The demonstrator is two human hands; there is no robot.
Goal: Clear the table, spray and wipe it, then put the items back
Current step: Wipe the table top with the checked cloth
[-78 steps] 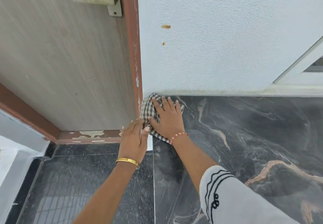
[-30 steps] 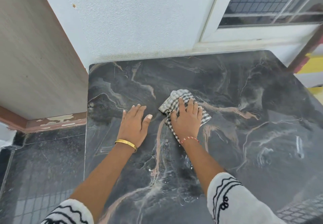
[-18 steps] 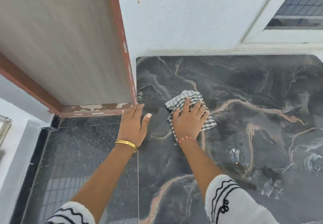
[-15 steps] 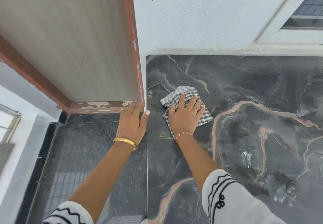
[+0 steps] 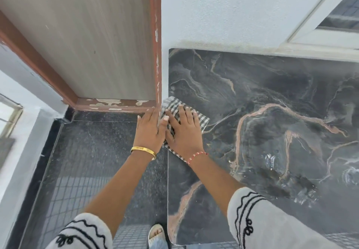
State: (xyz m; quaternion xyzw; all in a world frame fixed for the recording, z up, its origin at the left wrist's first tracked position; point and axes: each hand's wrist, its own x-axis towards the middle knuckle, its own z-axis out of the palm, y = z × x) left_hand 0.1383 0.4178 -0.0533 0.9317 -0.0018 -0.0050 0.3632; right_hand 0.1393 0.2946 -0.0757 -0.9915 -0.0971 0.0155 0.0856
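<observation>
Both hands flat, fingers straight: left (image 5: 150,132), right (image 5: 184,132).

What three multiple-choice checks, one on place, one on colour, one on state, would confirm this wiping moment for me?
1. Where on the marble table does the checked cloth lie?
A. At its left edge, beside the door frame
B. At its middle
C. At its right end

2. What colour is the bangle on the left wrist?
A. Silver
B. Gold
C. Green

3. How does the right hand meet the cloth?
A. Lifts it clear of the table
B. Crumples it in a fist
C. Presses flat on it, fingers straight

Answers: 1 A, the cloth reaches the table's left edge; 2 B, the band shines gold; 3 C, the fingers lie spread over the cloth.
</observation>
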